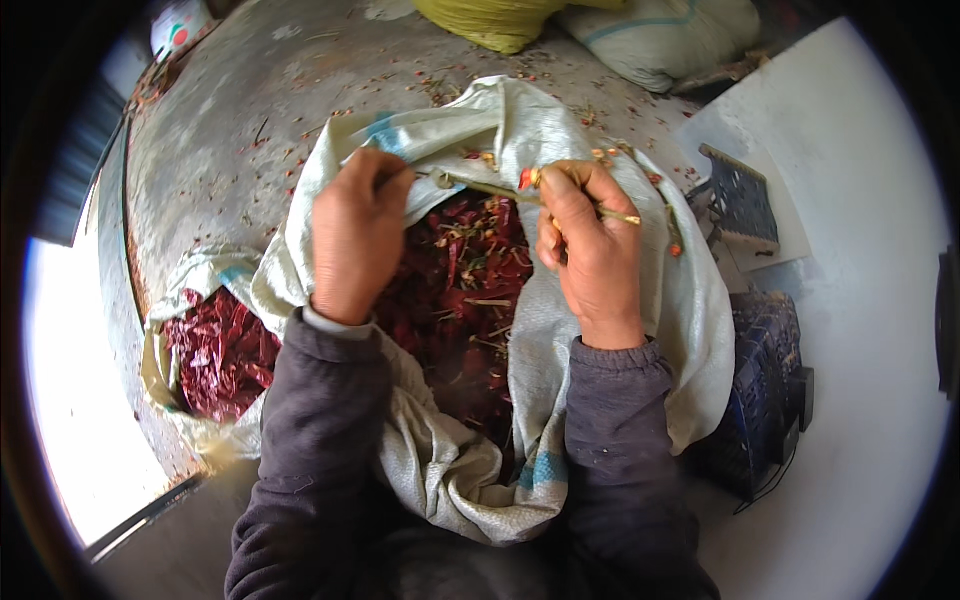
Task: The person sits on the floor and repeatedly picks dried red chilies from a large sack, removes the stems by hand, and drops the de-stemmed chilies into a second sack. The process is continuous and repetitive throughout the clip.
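Observation:
My right hand (592, 247) is closed on a thin dry plant stem (487, 187), whose cut end sticks out to the right past the fingers. A small red and yellow pepper piece (529, 178) shows at its thumb and forefinger. My left hand (356, 236), slightly blurred, has curled fingers at the stem's left end; whether they grip anything is hidden. Both hands are over the mouth of a white woven sack (544, 360) with blue stripes. Inside it lie dark red dried chili peppers (450, 315), mixed with pale stem bits.
A smaller woven sack (157, 356) of red dried chilies stands at left. Behind, a yellow sack (491, 22) and a white sack (660, 37) rest on the concrete floor (217, 127), strewn with pepper scraps. A dark plastic crate (757, 375) stands at right by a pale wall (862, 300).

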Motion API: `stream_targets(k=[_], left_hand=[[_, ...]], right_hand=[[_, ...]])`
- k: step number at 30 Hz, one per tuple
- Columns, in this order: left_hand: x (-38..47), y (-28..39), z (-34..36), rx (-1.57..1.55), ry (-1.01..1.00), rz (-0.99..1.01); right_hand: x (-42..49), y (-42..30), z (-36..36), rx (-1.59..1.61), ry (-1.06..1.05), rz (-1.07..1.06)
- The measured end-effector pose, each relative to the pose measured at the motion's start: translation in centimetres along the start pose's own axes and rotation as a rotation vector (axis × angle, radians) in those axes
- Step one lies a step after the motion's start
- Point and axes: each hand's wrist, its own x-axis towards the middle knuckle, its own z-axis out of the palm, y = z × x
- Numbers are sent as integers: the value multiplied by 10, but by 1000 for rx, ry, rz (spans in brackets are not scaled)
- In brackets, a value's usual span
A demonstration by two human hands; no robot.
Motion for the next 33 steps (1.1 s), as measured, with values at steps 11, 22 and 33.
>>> stream_targets(k=[11,22,33], left_hand=[[-20,-20,16,295,-804,299],[-27,-34,24,614,-908,199],[-33,-36,30,620,-740,445]], right_hand=[[22,14,-37,572,267,291],[31,9,-44,891,205,216],[49,-9,-67,849,265,-76]])
